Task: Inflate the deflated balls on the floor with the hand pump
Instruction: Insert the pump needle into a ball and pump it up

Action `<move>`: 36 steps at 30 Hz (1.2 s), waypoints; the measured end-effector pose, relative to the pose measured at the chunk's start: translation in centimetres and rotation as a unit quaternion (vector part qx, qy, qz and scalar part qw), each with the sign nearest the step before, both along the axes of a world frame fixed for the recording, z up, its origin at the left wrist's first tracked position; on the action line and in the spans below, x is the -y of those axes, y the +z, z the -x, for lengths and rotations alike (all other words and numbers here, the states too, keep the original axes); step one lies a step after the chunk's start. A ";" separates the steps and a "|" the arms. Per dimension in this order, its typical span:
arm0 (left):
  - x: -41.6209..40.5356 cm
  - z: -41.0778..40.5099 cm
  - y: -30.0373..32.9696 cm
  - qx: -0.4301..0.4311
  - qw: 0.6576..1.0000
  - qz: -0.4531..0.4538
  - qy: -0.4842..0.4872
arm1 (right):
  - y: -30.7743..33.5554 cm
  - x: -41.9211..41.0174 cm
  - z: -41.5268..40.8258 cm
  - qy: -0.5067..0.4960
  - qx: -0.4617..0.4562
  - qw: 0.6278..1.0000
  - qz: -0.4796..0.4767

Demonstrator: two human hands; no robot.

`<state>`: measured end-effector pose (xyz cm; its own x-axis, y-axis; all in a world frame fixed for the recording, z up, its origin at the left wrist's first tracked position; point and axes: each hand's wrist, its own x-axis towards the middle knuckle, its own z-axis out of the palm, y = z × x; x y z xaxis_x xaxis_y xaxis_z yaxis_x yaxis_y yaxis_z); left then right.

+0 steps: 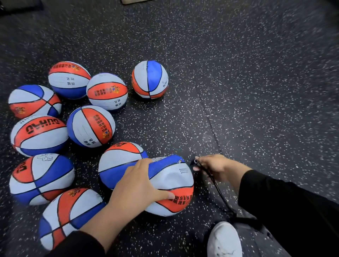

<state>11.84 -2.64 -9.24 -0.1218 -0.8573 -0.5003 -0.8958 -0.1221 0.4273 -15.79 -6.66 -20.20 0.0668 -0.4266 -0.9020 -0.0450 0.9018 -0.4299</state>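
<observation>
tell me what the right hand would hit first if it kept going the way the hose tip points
Most likely the deflated ball that the left hand grips. The right hand pinches the hose tip, aimed left at the ball's upper blue panel, apparently a small gap away; depth is uncertain.

Pump body not visible: the black hose [216, 189] runs from the right hand [212, 167] down behind the white shoe [223, 240], itself cut by the bottom edge. Left hand [136, 183] covers part of the dented ball [172, 185], which hides the lower side of the ball behind [119, 161]. Top corners and right side smeared by blur; pale object at top edge [135, 1] cropped, unidentifiable.
</observation>
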 end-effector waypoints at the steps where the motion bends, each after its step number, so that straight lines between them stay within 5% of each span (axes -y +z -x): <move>1: 0.0 0.2 0.0 0.002 1.000 -0.006 -0.002 | 0.2 0.0 0.5 -0.006 0.011 1.000 0.008; 15: 1.4 6.5 -2.2 0.081 0.988 -0.062 -0.118 | 1.7 -1.3 2.7 -0.052 0.103 0.987 0.111; 36: 3.0 5.7 -5.9 0.063 0.991 -0.047 -0.107 | -0.1 -1.3 0.4 0.007 -0.095 0.955 0.281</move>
